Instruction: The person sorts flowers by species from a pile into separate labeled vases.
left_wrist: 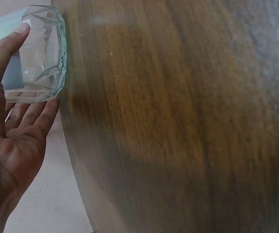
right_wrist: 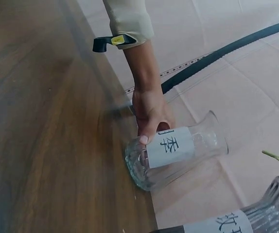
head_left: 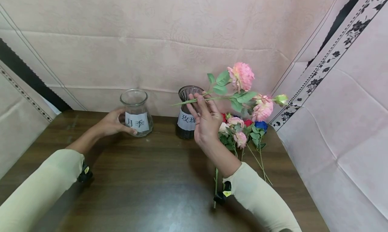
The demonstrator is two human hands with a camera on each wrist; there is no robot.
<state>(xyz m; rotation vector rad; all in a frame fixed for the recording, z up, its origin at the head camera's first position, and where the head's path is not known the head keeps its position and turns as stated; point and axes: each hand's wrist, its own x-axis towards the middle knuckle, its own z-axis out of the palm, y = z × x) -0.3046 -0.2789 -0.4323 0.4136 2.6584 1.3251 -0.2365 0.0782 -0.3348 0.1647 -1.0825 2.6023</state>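
My left hand (head_left: 112, 124) holds the lower side of a clear glass vase (head_left: 133, 107), its thumb in front by the white paper label. The vase stands upright near the back edge of the table, with nothing inside it. Raised in front of a dark glass vase (head_left: 185, 132), my right hand (head_left: 209, 122) pinches the green stem of a pink flower (head_left: 241, 76). That flower spray has two full blooms, leaves and a bud pointing right; its cut end points left, across the dark vase's neck. Only a bit of the stem (right_wrist: 274, 156) shows in the right wrist view.
Several more flowers (head_left: 240, 139), pink, white, red and blue, lie on the right of the brown wooden table (head_left: 145, 188), stems toward the front. A pale cloth wall (head_left: 121, 57) rises right behind the vases. More pale cloth (head_left: 342, 131) hangs along the right side.
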